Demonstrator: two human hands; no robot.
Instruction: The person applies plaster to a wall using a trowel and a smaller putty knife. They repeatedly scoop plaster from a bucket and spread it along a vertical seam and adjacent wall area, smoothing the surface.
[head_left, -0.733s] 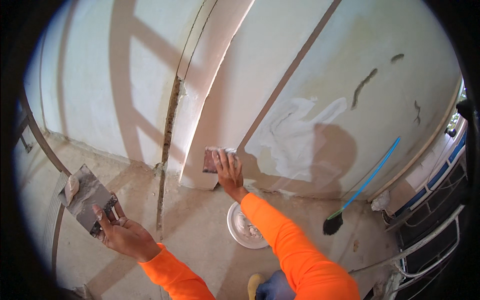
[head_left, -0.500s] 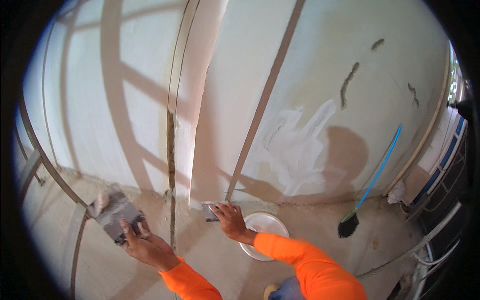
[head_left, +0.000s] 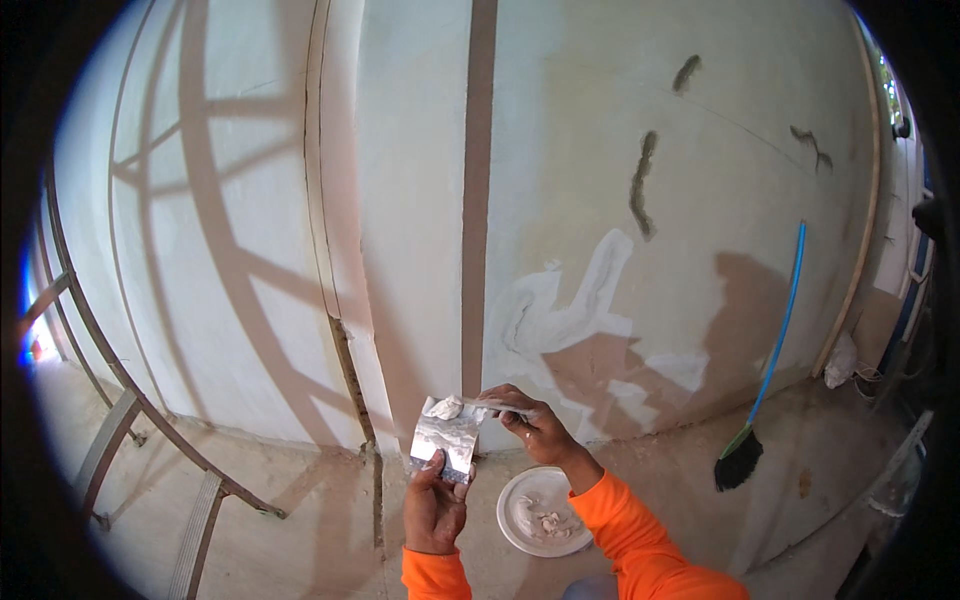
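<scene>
My left hand [head_left: 435, 520] grips the lower edge of a flat metal putty knife [head_left: 452, 440] with a broad blade, its face smeared with white putty. A lump of white putty [head_left: 445, 407] sits near the top of this blade. In my right hand [head_left: 548, 437] is a second putty knife [head_left: 502, 405], seen nearly edge-on. Its tip is beside the lump; whether it touches the putty I cannot tell. Below my right wrist, a round white tub [head_left: 508, 528] on the floor holds more putty [head_left: 545, 520].
Ahead stands a wall with white putty patches [head_left: 605, 270] and dark gouges [head_left: 640, 190]. A blue-handled broom [head_left: 778, 330] leans against it at right. A metal ladder [head_left: 150, 405] stands at left. A narrow gap [head_left: 355, 385] runs down the wall near the middle.
My left hand has brought its putty knife rightward from beside the ladder. My right hand has lifted its knife from the wall's foot to the left one. The view has shifted too.
</scene>
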